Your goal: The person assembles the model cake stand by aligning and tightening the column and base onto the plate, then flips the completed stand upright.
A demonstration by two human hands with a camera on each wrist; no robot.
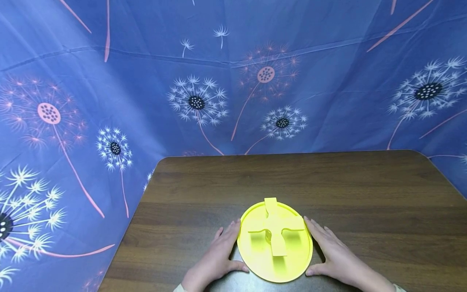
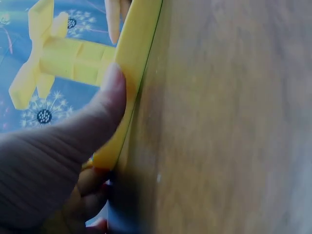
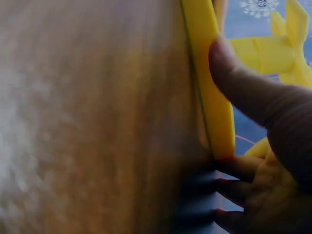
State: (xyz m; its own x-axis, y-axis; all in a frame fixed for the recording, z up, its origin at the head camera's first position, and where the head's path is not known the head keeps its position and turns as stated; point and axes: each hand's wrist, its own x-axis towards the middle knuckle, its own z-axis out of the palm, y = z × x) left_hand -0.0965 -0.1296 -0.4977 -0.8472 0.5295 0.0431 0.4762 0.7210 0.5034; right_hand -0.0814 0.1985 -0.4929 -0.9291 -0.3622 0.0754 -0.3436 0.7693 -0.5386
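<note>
A bright yellow stand sits on the wooden table, close to the near side in the head view. Its round base (image 1: 255, 261) has a low raised rim, and a short post (image 2: 78, 61) rises from the middle. On top of the post is a cross-shaped piece (image 1: 276, 225) with flat arms. My left hand (image 1: 219, 255) grips the base's left edge, thumb at the near side and fingers farther along. Opposite it, my right hand (image 1: 333, 255) holds the right edge likewise. Both wrist views show a thumb pressed on the rim (image 3: 214, 112).
The brown wood-grain table (image 1: 365, 194) extends behind and to both sides of the stand. Beyond its far and left edges hangs a blue cloth (image 1: 146, 101) printed with white and pink dandelions.
</note>
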